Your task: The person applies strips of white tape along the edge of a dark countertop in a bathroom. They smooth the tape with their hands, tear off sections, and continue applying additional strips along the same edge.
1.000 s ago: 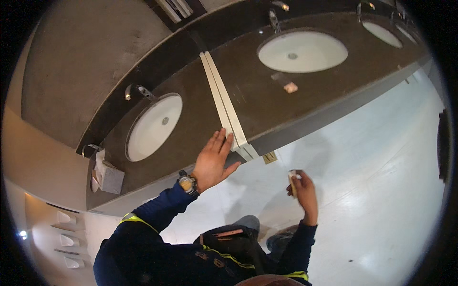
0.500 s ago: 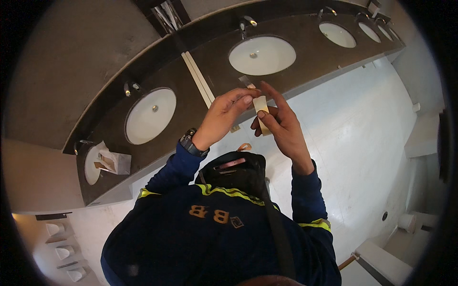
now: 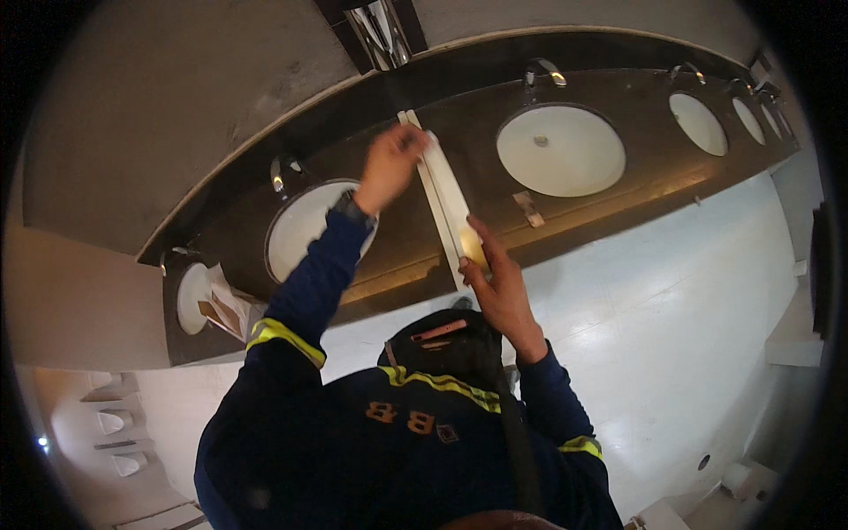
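Note:
A long white strip runs across the dark counter from the back wall to the front edge, between two sinks. My left hand reaches to the strip's far end, fingers curled down on it. My right hand is at the strip's near end by the counter's front edge. Its fingers are closed on a small yellowish object, which touches the strip. I cannot make out what the object is. A watch sits on my left wrist.
White oval sinks with chrome taps flank the strip, and more sinks run off to the right. A small pale piece lies on the counter. An open paper box stands at the left end. White floor lies below.
Both hands were together in front of me around a small pale object. Now the left has reached to the strip's far end, and the right has dropped to its near end.

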The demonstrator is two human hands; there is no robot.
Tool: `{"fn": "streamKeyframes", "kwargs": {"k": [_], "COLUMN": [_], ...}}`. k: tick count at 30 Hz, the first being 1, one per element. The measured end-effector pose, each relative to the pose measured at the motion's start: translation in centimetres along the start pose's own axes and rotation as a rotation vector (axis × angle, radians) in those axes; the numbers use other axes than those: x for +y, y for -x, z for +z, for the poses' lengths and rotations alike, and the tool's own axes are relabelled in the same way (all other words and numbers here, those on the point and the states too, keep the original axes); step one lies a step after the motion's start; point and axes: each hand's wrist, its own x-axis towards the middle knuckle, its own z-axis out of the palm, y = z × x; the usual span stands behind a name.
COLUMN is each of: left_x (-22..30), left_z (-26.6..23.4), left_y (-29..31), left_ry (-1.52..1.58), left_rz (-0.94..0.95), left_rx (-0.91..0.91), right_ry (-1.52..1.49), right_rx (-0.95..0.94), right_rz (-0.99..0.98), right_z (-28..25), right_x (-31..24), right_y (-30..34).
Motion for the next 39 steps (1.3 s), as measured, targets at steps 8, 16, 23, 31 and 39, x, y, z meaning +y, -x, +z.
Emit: {"fn": "streamKeyframes", "kwargs": {"k": [8, 16, 23, 31, 39], "left_x": [-19.5, -19.4, -21.5, -21.3, -21.0], "left_z": [-7.5, -5.6, -4.1, -12.0, -10.1], "left_y": [-18.7, -17.6, -20.0, -15.1, -19.1], "left_ry": [-0.435, -0.770, -0.747, -0.930, -0.584], "left_rz": [0.086, 0.383, 0.331, -0.086, 0.333], "left_rx": [0.157, -0.013, 0.105, -0.002, -0.262], "right_ry": [-0.040, 0.053, 0.221, 0.212, 0.229], "right_rx": [-0.009, 0.002, -0.068, -0.060, -0.015], "right_rz": [0.247, 0.394, 0.504, 0.554, 0.527], "right_z": [5.4, 3.2, 5.8, 8.9, 11.2], "right_x": [7.9, 6.9, 4.2, 3.4, 5.1], "right_y": [-9.2, -10.2, -13.7, -15.8, -17.2]}}
